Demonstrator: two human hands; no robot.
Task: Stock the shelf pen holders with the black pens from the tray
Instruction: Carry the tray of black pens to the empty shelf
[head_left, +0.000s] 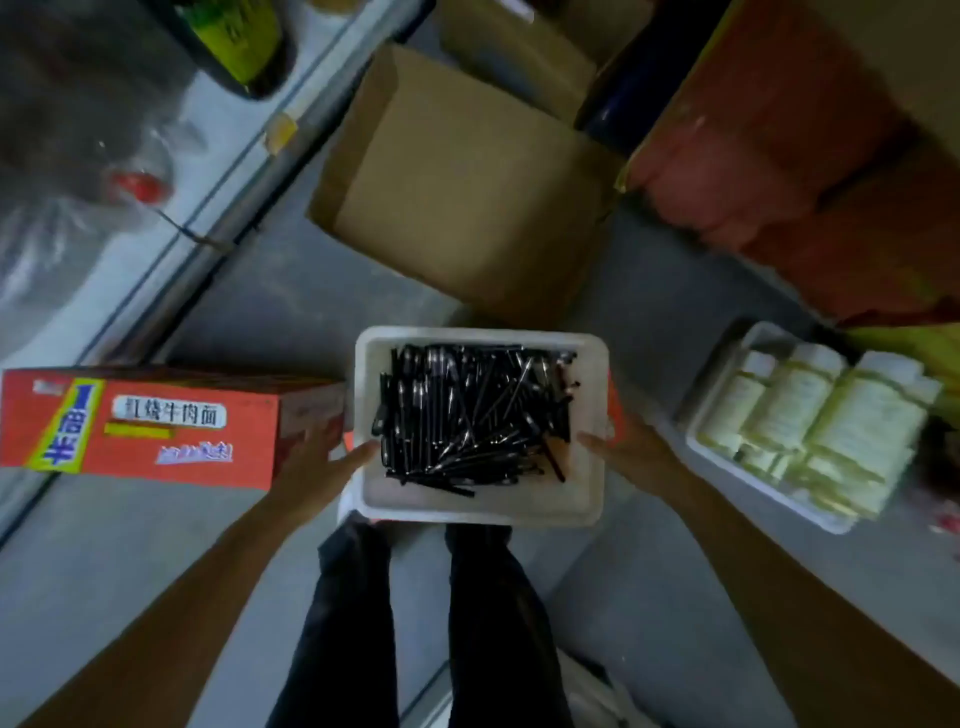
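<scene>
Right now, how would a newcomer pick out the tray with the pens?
Find the big open cardboard box on the floor. Just nearer than it, a white tray is held between the left hand and right hand. Unlike the other white tray to the right, packed with pale bottles, this one holds loose black pens.

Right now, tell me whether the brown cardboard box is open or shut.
Open: the cardboard box has flaps up, inside showing.
</scene>
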